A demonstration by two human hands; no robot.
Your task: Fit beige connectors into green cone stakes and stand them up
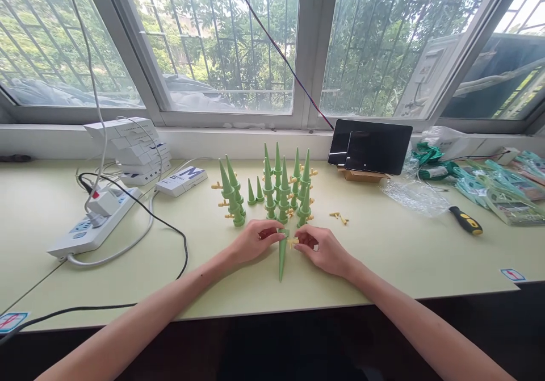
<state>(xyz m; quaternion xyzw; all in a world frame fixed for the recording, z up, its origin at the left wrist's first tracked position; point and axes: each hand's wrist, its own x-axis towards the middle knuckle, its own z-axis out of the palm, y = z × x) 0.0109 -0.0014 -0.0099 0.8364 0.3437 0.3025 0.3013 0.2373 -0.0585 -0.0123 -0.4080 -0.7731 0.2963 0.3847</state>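
Observation:
Close to the table's front edge, my left hand [260, 240] pinches the wide end of a green plastic spike [281, 259], whose tip points down toward me. Between the fingertips of my right hand [324, 249] is a small yellow valve [293, 241], right beside the spike's wide end; whether the two parts touch I cannot tell. Just beyond my hands stand stacks of green spikes [281, 191], many with yellow valves sticking out at the sides. A few loose yellow valves [339, 217] lie to the right of these stacks.
At left are a white power strip [96, 225] with cables and stacked white boxes [134, 148]. Tablets [374, 145] lean at the back. On the right lie a screwdriver [466, 221], clear plastic wrap [419, 196] and bagged packets [511, 191].

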